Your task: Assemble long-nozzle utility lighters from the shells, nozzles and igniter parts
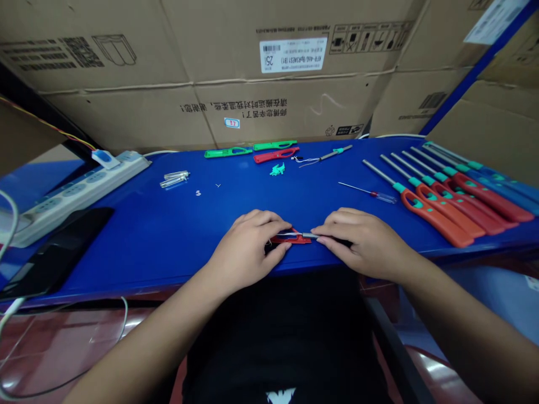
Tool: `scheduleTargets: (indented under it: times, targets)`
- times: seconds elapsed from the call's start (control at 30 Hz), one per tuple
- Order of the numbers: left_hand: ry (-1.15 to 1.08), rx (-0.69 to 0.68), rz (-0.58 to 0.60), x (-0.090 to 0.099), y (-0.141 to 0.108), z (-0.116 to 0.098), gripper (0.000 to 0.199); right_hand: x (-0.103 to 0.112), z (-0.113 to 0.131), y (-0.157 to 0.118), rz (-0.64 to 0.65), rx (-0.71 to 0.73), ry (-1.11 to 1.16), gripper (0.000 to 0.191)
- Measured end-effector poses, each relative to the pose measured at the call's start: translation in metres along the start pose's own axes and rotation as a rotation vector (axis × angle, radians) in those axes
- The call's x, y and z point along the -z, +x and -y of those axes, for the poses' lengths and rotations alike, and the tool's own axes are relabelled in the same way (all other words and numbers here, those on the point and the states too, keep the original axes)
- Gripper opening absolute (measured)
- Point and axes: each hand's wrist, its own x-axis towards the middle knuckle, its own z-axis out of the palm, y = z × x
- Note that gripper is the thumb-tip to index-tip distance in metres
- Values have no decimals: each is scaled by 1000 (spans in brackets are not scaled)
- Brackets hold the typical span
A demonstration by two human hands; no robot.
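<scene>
Your left forearm (147, 342) leads to your left hand (246, 249), curled shut around a red lighter handle (292, 239), while your right hand (357, 244) pinches a metal barrel (309, 235) against it, keeping both aligned.

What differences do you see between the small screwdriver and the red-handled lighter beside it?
The screwdriver has a thin shaft and a clear, red-banded handle; the lighter has a thicker barrel and a chunky red handle with a teal collar. The screwdriver lies alone, the lighter in a row. Both rest on the blue table.
</scene>
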Motion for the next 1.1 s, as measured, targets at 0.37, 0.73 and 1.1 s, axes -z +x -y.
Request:
scheduleTargets:
  times: [0.37, 0.73, 1.1]
  targets:
    - [8, -45, -18, -1, -1, 0, 28, -1, 0, 1, 1, -171, 229, 19]
    - [-16, 28, 21, -3, 0, -3, 25, 7, 1, 19, 159, -355, 330, 10]
    - [-81, 62, -20, -2, -5, -8, 18, 10, -4, 22, 197, -354, 353, 9]
